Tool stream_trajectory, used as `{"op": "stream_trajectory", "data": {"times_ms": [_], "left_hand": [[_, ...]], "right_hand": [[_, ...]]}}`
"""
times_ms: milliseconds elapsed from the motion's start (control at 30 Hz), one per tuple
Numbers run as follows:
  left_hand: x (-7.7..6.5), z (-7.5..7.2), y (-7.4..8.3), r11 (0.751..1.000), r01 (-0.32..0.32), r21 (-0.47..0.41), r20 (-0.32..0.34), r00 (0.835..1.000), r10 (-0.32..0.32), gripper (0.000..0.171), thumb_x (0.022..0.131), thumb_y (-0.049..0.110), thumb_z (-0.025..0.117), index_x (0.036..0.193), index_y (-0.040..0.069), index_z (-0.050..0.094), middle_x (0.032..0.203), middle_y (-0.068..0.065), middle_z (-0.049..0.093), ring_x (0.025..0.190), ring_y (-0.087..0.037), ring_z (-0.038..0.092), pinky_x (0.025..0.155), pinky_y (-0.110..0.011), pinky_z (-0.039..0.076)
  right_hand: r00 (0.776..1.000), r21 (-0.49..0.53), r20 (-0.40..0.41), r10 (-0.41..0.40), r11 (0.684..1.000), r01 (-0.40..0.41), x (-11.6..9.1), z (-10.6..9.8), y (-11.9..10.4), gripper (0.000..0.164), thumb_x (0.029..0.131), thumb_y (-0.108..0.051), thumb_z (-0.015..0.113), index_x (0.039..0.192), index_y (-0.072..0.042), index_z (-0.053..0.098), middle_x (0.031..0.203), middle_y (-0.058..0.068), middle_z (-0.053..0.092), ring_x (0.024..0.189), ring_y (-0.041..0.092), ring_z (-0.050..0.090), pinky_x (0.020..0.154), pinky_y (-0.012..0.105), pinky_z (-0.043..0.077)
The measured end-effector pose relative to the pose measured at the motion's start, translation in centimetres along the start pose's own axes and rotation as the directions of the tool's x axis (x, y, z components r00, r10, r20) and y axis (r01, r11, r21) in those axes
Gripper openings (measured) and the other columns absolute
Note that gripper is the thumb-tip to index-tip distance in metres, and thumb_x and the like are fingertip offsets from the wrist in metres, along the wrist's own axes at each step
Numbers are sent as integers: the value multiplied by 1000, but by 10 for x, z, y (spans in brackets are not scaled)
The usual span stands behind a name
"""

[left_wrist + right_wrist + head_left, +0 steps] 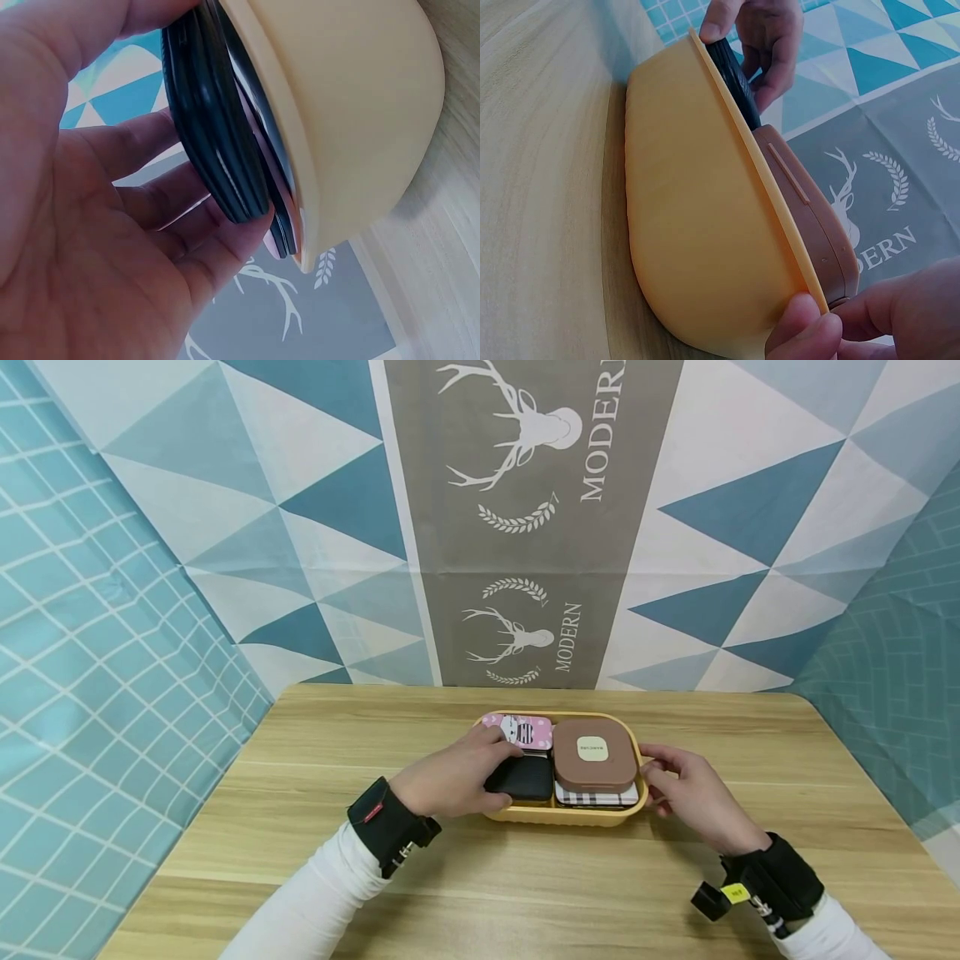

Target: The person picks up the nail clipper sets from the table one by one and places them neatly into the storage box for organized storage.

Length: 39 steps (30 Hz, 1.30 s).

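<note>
A yellow oval basket (573, 815) stands on the wooden table with several small items inside. In its left half lies a black wallet (529, 777), its layered edge showing in the left wrist view. My left hand (457, 772) grips this wallet (214, 127) between thumb and fingers, at the basket's left side. Behind it is a pink case (536, 732) with a cartoon cat. A brown rounded-square box (595, 770) with a cream label sits in the right half, on a plaid item (596, 798). My right hand (697, 797) pinches the basket's right rim (799, 247).
The light wooden table (480, 893) extends on both sides of the basket and in front of it. Behind the table's back edge hangs a patterned cloth (525, 552) with triangles and deer heads. Blue gridded cloth (112, 693) covers the left side.
</note>
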State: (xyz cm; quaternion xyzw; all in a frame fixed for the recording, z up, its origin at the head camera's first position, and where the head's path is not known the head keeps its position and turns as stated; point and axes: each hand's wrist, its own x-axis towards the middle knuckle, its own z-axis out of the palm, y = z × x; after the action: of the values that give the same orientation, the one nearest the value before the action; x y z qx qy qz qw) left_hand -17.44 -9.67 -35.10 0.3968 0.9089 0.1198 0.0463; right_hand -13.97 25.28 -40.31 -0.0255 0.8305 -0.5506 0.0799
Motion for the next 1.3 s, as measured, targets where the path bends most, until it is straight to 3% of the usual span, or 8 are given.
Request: {"op": "stream_trajectory", "data": {"times_ms": [1300], "left_hand": [[5, 6, -1, 999, -28, 22, -19, 999, 28, 56, 93, 32, 81, 140, 6, 65, 128, -8, 58, 116, -21, 50, 100, -34, 46]], "right_hand": [[1000, 9, 0, -13, 1000, 13, -1, 0, 1, 49, 112, -11, 49, 158, 4, 42, 100, 20, 55, 72, 25, 58, 59, 34, 53]]}}
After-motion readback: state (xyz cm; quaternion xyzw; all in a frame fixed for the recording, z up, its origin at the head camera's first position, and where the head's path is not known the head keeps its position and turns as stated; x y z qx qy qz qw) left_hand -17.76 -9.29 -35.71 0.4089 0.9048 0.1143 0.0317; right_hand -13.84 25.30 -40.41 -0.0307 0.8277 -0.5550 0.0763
